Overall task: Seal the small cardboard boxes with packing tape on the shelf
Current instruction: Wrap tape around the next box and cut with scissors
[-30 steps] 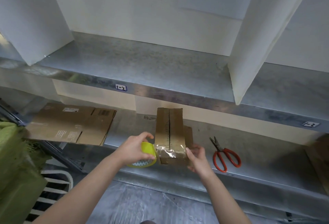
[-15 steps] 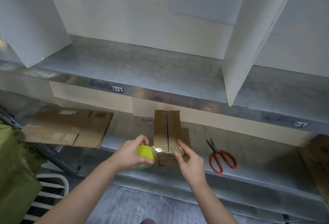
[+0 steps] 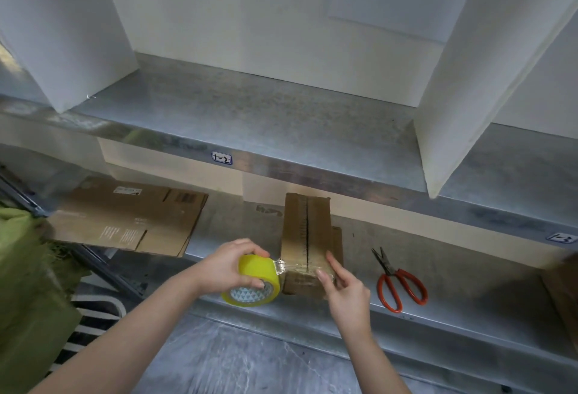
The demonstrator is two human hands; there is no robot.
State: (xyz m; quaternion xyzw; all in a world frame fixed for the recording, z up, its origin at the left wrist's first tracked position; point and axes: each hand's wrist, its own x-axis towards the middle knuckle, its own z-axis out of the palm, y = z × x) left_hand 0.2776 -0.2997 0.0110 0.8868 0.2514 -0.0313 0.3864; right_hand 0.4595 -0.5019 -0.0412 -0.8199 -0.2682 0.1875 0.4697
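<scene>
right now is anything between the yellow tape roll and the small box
Nothing visible: the left hand holds the yellow packing tape roll beside the small brown cardboard box, joined by clear tape that the right hand presses down.

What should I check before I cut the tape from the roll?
1. Left hand grips the tape roll: ok.
2. Tape strip runs from the roll across the near end of the box: ok.
3. Right hand presses the strip at the box's right edge: ok.
4. Scissors lie free on the shelf, right of the box: ok.
5. Strip free of wrinkles: cannot tell.
6. Long centre seam sealed: cannot tell.
</scene>
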